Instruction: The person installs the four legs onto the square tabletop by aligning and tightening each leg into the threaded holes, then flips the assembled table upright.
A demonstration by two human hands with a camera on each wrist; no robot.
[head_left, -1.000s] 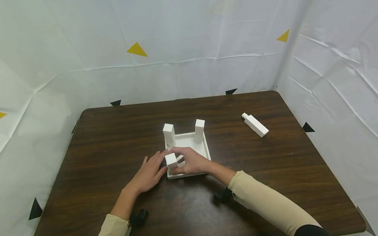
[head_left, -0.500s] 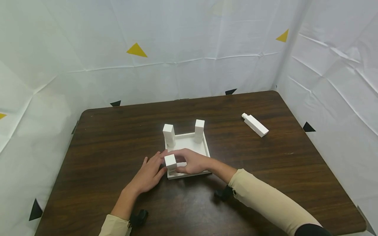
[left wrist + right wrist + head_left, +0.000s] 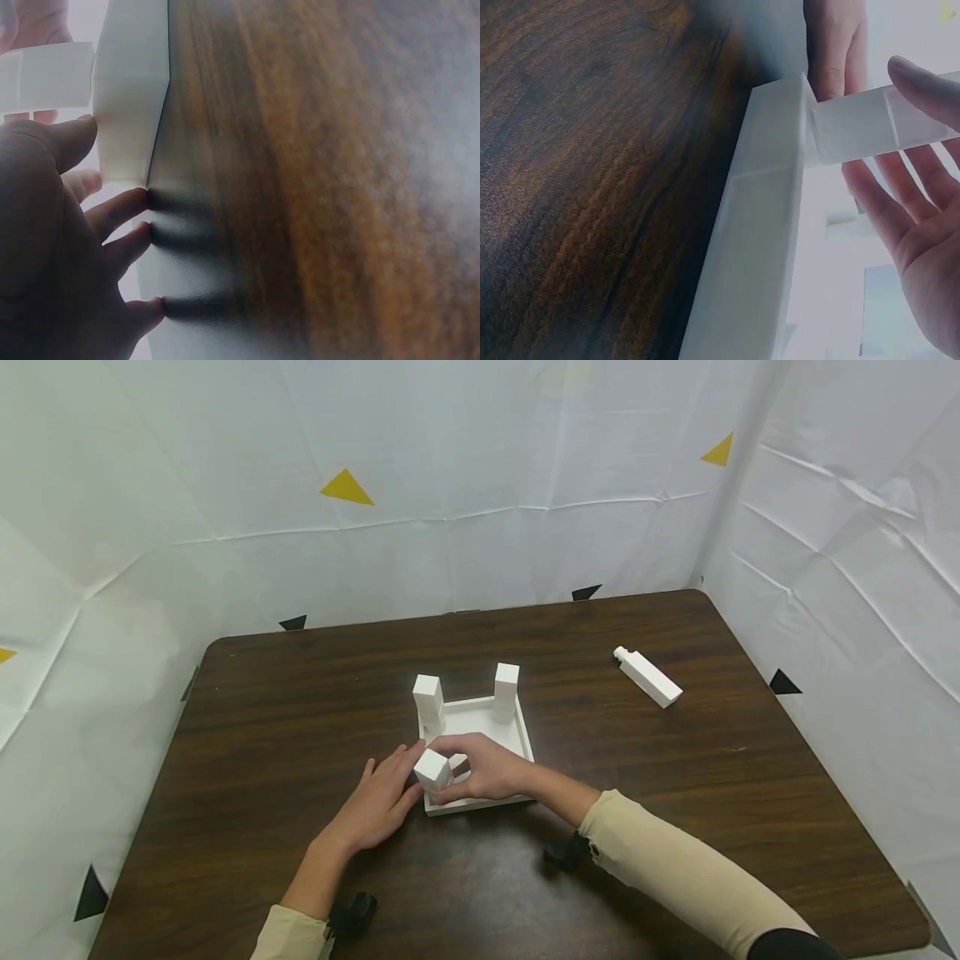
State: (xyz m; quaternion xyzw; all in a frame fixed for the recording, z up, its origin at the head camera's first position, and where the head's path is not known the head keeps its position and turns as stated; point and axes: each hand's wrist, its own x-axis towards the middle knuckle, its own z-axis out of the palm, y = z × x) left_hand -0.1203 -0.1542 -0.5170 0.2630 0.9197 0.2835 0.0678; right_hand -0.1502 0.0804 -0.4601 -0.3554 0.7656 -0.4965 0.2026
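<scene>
A white square panel with a raised rim (image 3: 487, 805) lies on the table, bearing white block-shaped legs. Upright at its near left corner is a leg (image 3: 432, 770) that my right hand (image 3: 486, 768) grips between thumb and fingers. In the right wrist view, that leg (image 3: 855, 126) meets the panel (image 3: 754, 225) at the corner. My left hand (image 3: 381, 797) rests against the panel's left side with extended fingers, thumb beside the leg. Two more legs stand at the far left corner (image 3: 429, 702) and the far right corner (image 3: 507, 692).
A loose white leg (image 3: 649, 678) with a threaded-looking end lies on the dark wood table (image 3: 315, 710) at the right. White sheeting (image 3: 450, 560) with yellow and black triangles surrounds the table.
The right hand's fingers reached further round the leg half a second ago and have drawn back. The leg's top has turned slightly. The left hand stays put.
</scene>
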